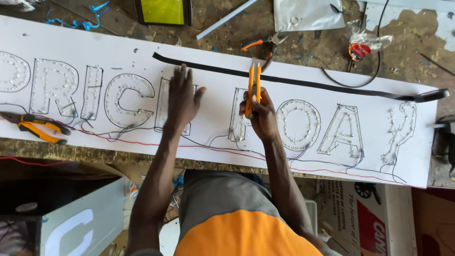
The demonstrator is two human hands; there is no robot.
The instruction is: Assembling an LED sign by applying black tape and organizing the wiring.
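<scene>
Across the workbench [332, 45] a long white sign panel [213, 61] is lying, taking up nearly the whole width; big letter outlines studded with tiny lights [298, 124] are running along it, with thin red and black wires [208, 148] trailing under them near the front edge; a black strip [303, 83] is stretching diagonally over the upper part of the panel, right behind the hands, so it's crossing where they're working. Left hand [181, 102] is pressing flat on one letter, fingers straight and slightly spread; right hand [259, 116] is gripping an orange cutter [254, 87] upright, fingers wrapped around its lower end, blades pointing away from the body just above a letter near the middle of the panel. Orange-handled pliers [38, 127] are sitting on the panel's left end; another pair of pliers [265, 45] is lying on the scuffed bench beyond the strip; a tablet with a yellow-green screen [163, 10] is resting at the far edge. Down below the bench, a box with a white letter [71, 232] is sitting on the floor.
</scene>
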